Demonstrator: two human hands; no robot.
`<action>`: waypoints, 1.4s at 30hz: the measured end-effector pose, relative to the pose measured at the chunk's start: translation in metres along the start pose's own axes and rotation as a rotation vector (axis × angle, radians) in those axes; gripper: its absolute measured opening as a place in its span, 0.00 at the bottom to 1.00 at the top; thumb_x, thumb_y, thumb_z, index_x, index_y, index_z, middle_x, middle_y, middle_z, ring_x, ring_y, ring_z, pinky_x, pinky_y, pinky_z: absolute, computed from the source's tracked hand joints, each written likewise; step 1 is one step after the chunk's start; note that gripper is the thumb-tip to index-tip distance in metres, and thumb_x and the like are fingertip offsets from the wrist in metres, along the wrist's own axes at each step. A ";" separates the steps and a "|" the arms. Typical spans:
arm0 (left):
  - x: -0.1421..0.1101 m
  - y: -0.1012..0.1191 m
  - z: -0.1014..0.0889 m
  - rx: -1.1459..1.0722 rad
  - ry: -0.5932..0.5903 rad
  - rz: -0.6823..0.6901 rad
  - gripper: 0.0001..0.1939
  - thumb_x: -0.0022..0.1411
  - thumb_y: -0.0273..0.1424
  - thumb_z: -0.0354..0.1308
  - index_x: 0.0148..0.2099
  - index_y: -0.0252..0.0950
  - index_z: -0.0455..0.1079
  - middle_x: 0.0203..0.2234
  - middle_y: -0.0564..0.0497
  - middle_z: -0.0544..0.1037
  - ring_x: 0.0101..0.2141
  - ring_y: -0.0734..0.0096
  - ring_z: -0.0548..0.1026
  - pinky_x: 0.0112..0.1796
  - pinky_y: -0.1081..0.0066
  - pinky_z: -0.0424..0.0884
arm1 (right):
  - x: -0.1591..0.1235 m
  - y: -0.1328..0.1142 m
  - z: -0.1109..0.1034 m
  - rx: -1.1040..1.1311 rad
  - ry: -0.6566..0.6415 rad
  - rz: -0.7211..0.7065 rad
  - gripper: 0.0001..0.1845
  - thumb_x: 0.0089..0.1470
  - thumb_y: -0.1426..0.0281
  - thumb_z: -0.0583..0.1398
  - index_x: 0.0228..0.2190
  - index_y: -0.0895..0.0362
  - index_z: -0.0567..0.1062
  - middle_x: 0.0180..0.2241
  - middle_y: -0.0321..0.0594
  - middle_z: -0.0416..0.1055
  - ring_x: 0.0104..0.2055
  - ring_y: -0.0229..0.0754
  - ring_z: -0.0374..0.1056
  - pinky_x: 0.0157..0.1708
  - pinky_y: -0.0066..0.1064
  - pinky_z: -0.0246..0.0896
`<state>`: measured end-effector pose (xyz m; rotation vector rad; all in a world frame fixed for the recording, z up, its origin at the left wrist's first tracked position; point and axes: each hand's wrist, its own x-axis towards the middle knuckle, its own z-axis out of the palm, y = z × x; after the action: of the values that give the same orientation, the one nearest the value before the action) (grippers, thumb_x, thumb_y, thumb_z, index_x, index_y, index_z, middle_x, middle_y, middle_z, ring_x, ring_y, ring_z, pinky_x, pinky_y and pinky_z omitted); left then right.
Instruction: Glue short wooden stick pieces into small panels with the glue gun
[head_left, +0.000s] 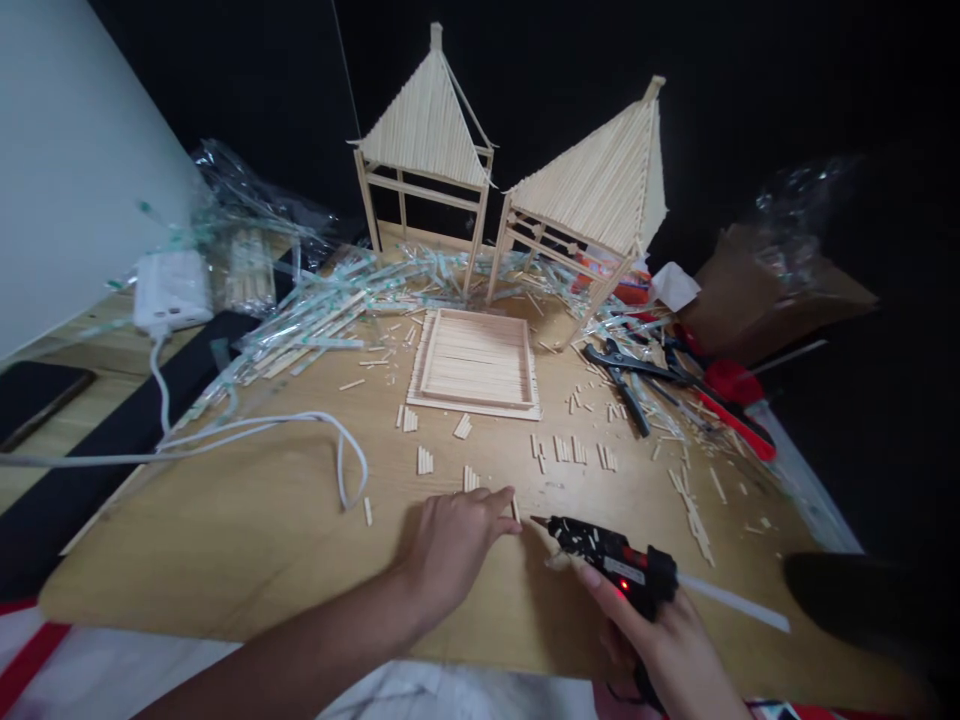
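Observation:
Between thumb and forefinger my left hand point(461, 530) pinches a short wooden stick point(515, 508), held upright just above the board. My right hand point(652, 630) is wrapped round a black hot glue gun point(611, 555) with a red light lit and a white glue stick point(739, 603) poking from its back. The nozzle points left at the short stick, a small gap away. Several little groups of cut sticks point(470, 478) lie beyond my left hand. Behind them sits a square stick-built tray point(476, 355) with a raised rim.
Two stick-built pavilions point(427, 120) point(592, 180) with pointed roofs stand at the back. Plastic wrappers and loose sticks point(330, 310) pile up at left. Black-handled pliers point(622, 375) and red-handled tools point(739, 420) lie right. A white cable point(300, 418) loops from a white charger point(172, 290).

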<state>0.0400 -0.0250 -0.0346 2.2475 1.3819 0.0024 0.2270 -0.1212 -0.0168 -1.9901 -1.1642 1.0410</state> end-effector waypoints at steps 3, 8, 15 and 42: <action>0.000 -0.002 0.002 0.018 0.015 0.005 0.19 0.61 0.42 0.56 0.54 0.48 0.69 0.40 0.51 0.80 0.35 0.64 0.79 0.31 0.72 0.69 | 0.005 -0.001 0.006 -0.015 -0.022 0.058 0.21 0.48 0.51 0.59 0.17 0.54 0.74 0.12 0.35 0.65 0.19 0.41 0.63 0.22 0.29 0.58; 0.000 -0.003 0.003 0.029 0.033 0.024 0.20 0.60 0.42 0.56 0.54 0.47 0.69 0.41 0.51 0.80 0.35 0.63 0.79 0.31 0.70 0.70 | 0.013 -0.007 0.013 0.016 -0.075 0.116 0.24 0.51 0.51 0.58 0.15 0.55 0.68 0.13 0.35 0.66 0.18 0.38 0.60 0.21 0.29 0.54; 0.001 -0.006 0.003 -0.012 0.022 0.033 0.19 0.61 0.41 0.56 0.54 0.48 0.69 0.40 0.53 0.80 0.35 0.65 0.79 0.30 0.71 0.70 | 0.019 -0.011 0.017 0.040 -0.115 0.071 0.21 0.53 0.53 0.58 0.18 0.56 0.68 0.13 0.32 0.65 0.18 0.37 0.60 0.22 0.27 0.54; 0.002 -0.010 0.009 -0.020 0.069 0.052 0.18 0.61 0.44 0.55 0.52 0.49 0.71 0.38 0.54 0.81 0.33 0.66 0.79 0.28 0.74 0.67 | 0.030 -0.006 -0.002 -0.010 0.057 -0.066 0.16 0.47 0.56 0.62 0.27 0.57 0.75 0.24 0.38 0.74 0.28 0.44 0.68 0.28 0.30 0.62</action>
<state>0.0350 -0.0238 -0.0469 2.2855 1.3524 0.1126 0.2360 -0.0919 -0.0208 -1.9626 -1.1978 0.9411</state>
